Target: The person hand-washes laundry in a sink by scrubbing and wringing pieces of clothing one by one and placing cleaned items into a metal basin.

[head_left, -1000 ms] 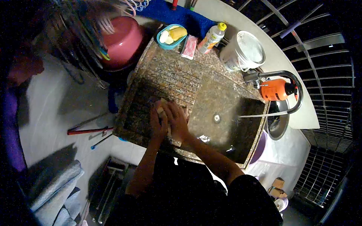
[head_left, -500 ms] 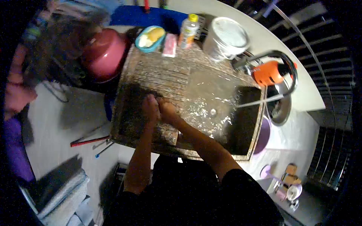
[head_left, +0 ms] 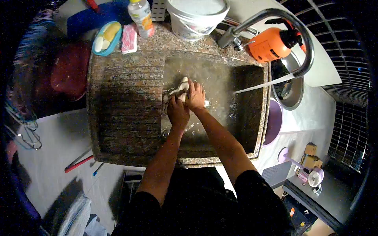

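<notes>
A wet, crumpled white cloth (head_left: pixel 182 87) lies bunched at the left side of the water-filled sink basin (head_left: pixel 248 135). My left hand (head_left: pixel 178 113) is curled against its lower end, fingers closed on it. Over its right side, my right hand (head_left: pixel 195 96) grips the cloth with the fingers bent. Both hands nearly touch, at the water's surface. Part of the cloth is hidden beneath the fingers. Water runs from the curved faucet (head_left: pixel 309 43) into the right side of the basin.
Left of the basin is a ribbed stone washboard (head_left: pixel 126 106). Along the back edge stand a soap dish (head_left: pixel 98 46), a pink-and-white brush or sponge (head_left: pixel 129 37), a bottle (head_left: pixel 141 19), a white bucket (head_left: pixel 197 21) and an orange sprayer (head_left: pixel 269 45). A metal bowl (head_left: pixel 297 92) sits at right.
Both my hands have moved right, from the ribbed board into the basin water. The white cloth now shows between them. The camera view has shifted too.
</notes>
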`<state>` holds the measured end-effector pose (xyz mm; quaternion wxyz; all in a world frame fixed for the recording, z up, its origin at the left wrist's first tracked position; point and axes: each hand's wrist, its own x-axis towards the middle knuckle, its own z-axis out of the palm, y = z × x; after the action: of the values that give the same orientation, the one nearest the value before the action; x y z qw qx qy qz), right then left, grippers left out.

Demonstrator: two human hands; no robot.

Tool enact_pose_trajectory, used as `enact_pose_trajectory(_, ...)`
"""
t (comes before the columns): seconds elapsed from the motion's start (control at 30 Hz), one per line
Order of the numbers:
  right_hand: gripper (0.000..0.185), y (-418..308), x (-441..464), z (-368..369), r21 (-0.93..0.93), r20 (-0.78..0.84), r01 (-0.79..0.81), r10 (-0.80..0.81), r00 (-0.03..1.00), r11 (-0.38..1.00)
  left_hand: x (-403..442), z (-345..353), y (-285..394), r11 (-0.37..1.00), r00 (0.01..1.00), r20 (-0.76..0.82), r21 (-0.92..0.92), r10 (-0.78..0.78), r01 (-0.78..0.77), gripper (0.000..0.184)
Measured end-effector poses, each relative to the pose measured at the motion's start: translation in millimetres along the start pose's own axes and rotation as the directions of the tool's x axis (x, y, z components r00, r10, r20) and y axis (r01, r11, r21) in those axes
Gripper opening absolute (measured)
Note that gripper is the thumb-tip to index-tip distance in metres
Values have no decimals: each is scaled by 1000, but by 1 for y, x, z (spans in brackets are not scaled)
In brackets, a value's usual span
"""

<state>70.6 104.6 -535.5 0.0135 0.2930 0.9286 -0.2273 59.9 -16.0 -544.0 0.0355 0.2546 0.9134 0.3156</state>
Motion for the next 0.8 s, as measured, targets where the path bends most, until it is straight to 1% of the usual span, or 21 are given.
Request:
enact_pose_trajectory(0.03,83,6,5,6,-39,57,18,-16,998,999,-3,3,-1,1000,1000,14,-5,-3,3,38)
enact_pose_trajectory(0.13,80,19,9,28,22,208,-33,28,978,999,-8,30,-20,989,998,-29,135,-60,64,34)
enact_pose_trajectory(0.17,73,17,6,26,-76,129,12,-2,992,997,-18,57,-43,997,996,-39,9,-79,80,33)
enact_pose_trajectory(0.2,74,19,7,32,-53,56,15,-12,998,999,-27,83,-66,989,994,-49,-117,-98,92,32)
enact_pose_trajectory(0.27,76,35,12,68,-13,-99,30,-31,995,999,-7,36,-37,989,990,-16,-24,-144,143,32)
enact_pose_trajectory(0.3,59,46,20,83,245,20,-137,136,990,960,-3,60,-55,917,963,28,-297,-270,266,38)
enact_pose_trajectory(0.33,53,42,27,77,546,203,-302,227,953,781,0,89,-76,723,882,122,-527,-455,446,41)
enact_pose_trajectory(0.37,47,30,26,57,810,418,-473,224,880,346,4,120,-101,443,770,258,-693,-584,568,44)
enact_pose_trajectory(0.4,41,19,19,36,839,541,-543,133,830,-20,11,108,-100,391,822,298,-766,-486,509,45)
enact_pose_trajectory(0.43,35,8,12,12,788,589,-568,24,807,-236,24,80,-86,398,895,299,-816,-331,419,46)
enact_pose_trajectory(0.47,37,-13,1,-29,778,594,-589,-51,803,-218,35,46,-67,407,948,277,-857,-155,316,47)
enact_pose_trajectory(0.5,39,-33,-9,-57,740,602,-594,-83,794,-315,49,3,-46,452,972,230,-872,36,190,47)
enact_pose_trajectory(0.53,42,-47,-16,-74,692,608,-597,-118,785,-407,64,-37,-29,496,963,176,-867,204,54,48)
enact_pose_trajectory(0.57,47,-38,-16,-60,661,582,-638,-267,768,-395,77,-73,-12,529,931,121,-844,345,-86,49)
enact_pose_trajectory(0.6,48,-50,-18,-62,628,544,-638,-335,770,-446,85,-105,3,569,914,94,-806,394,-163,50)
enact_pose_trajectory(0.63,49,-61,-19,-65,593,497,-637,-399,771,-492,92,-135,15,610,912,70,-764,403,-211,51)
enact_pose_trajectory(0.67,49,-72,-22,-68,552,447,-638,-455,770,-536,97,-160,21,668,922,72,-711,379,-219,50)
enact_pose_trajectory(0.7,51,-83,-22,-75,479,292,-655,-597,747,-585,101,-184,26,722,932,73,-654,355,-224,50)
enact_pose_trajectory(0.73,51,-94,-22,-75,510,313,-630,-556,770,-585,87,-203,35,503,989,102,-864,108,34,49)
enact_pose_trajectory(0.77,52,-105,-21,-71,541,332,-604,-511,793,-585,74,-216,41,166,971,210,-959,-117,228,48)
enact_pose_trajectory(0.8,53,-114,-20,-65,573,349,-575,-461,816,-584,71,-216,27,51,961,220,-971,-167,232,47)
